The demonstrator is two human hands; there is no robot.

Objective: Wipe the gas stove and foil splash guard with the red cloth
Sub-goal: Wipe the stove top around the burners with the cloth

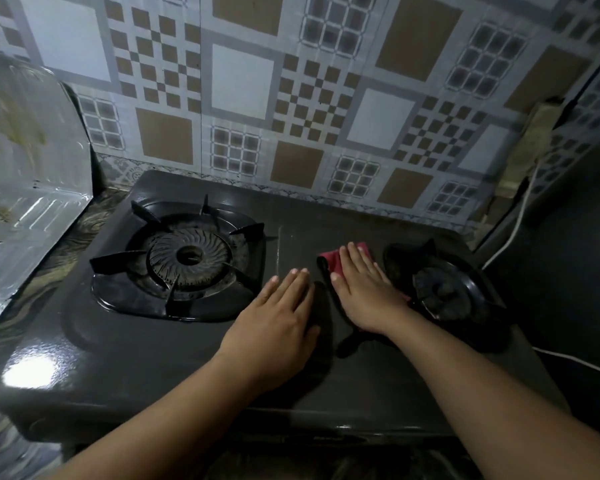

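The black two-burner gas stove [194,355] fills the middle of the head view. My right hand [364,289] lies flat on the red cloth [336,261], pressing it onto the stove top between the two burners. Only the cloth's far edge and a strip on the right show past my fingers. My left hand [278,327] rests flat on the bare stove top just left of it, fingers together, holding nothing. The foil splash guard [32,161] stands at the left edge of the stove, creased and stained.
The large left burner [187,258] has a black pan support, and the smaller right burner [444,289] sits close to my right hand. A patterned tile wall [291,98] stands behind. A white cable [520,216] runs down at the right, beside a dark panel.
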